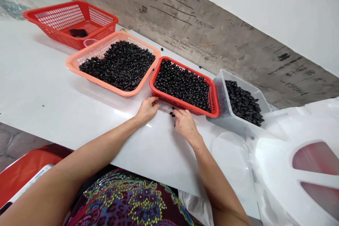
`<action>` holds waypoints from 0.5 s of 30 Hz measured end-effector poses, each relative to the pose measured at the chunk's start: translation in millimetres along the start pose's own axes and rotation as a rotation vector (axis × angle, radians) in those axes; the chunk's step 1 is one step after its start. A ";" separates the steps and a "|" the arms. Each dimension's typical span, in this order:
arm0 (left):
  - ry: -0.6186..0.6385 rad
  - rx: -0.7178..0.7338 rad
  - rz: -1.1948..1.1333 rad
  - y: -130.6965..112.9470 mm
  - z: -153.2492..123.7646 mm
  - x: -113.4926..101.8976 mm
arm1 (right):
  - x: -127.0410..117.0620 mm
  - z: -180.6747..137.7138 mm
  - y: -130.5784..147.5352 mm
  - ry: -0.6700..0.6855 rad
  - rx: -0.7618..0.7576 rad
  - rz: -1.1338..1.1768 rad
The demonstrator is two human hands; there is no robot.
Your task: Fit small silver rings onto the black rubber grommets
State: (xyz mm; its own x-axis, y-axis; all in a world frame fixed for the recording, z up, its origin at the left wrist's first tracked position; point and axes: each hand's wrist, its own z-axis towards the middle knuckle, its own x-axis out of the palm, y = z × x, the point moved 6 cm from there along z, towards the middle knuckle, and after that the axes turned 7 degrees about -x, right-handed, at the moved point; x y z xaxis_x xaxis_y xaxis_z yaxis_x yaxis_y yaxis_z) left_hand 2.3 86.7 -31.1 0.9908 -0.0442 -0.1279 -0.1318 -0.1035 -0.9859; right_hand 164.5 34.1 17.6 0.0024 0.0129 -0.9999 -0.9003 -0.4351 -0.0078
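Observation:
My left hand is closed, thumb and fingers pinched at the edge of a thin clear plastic piece, just in front of the small red basket. Opposite it, my right hand has its fingers bent together beside a few small black parts; whatever lies under its fingertips is hidden. Many ring-like black parts fill the red basket. To its left, an orange basket holds a heap of small black pieces.
A grey translucent bin of black parts stands at the right, near a white plastic stool. A larger red basket with a dark item is at the back left. The wall runs behind the white table.

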 end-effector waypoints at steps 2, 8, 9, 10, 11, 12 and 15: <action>0.004 -0.001 -0.013 0.5 0.3 0.1 | -9.6 -7.2 -9.5 -0.093 0.030 0.012; -0.004 -0.011 -0.027 0.0 -1.1 -1.3 | -9.7 -10.9 -15.6 -0.065 0.085 0.002; -0.006 -0.007 -0.018 -0.6 -1.5 -1.5 | -7.6 -9.0 -14.3 -0.033 0.094 -0.003; -0.007 0.000 -0.012 -1.3 -1.9 -1.8 | -6.0 -7.1 -13.2 -0.004 0.100 -0.004; -0.006 0.006 -0.008 -2.0 -2.3 -2.0 | -5.1 -5.2 -12.5 0.025 0.100 -0.001; -0.004 0.011 -0.007 -2.6 -2.5 -2.2 | -5.0 -3.7 -12.5 0.050 0.097 0.005; 0.002 0.011 -0.019 -2.8 -2.5 -2.2 | -10.3 -2.6 -18.7 0.065 0.124 0.024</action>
State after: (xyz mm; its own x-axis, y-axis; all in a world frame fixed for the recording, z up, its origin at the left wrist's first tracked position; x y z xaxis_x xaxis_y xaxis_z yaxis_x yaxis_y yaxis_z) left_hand 0.4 84.7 -27.8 0.9931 -0.0441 -0.1085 -0.1122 -0.0936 -0.9893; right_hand 182.4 39.7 28.0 0.0050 -0.0561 -0.9984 -0.9473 -0.3200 0.0133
